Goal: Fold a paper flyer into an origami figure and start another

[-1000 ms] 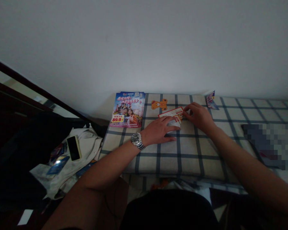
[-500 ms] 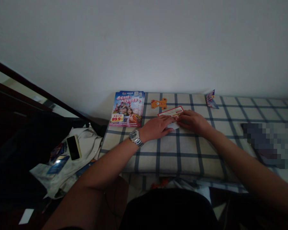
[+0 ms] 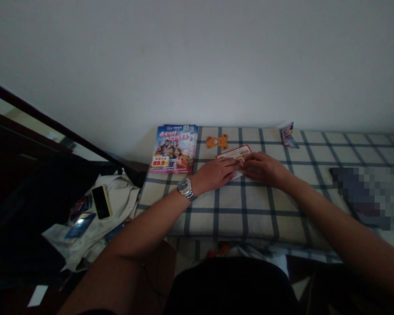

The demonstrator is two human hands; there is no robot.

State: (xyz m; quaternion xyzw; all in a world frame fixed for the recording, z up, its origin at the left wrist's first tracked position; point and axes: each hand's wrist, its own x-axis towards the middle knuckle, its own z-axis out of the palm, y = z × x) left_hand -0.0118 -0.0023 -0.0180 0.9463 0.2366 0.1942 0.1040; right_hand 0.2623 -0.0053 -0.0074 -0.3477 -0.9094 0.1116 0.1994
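Brings right hand (image 3: 264, 169) inward over leaflet (image 3: 237, 153) since earlier frame, curled half-closed, hold unclear; rests left hand (image 3: 213, 175) flat, apparently steadying.

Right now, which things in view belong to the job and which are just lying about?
In the job:
red-edged paper, left hand and right hand on it
possibly flyer stack

Apparently lying about:
bear figure
phone
bent flyer

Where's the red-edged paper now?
Head view, right of center on the checked cloth, partly covered by the left hand and right hand; the red-edged paper sits just below the bear.
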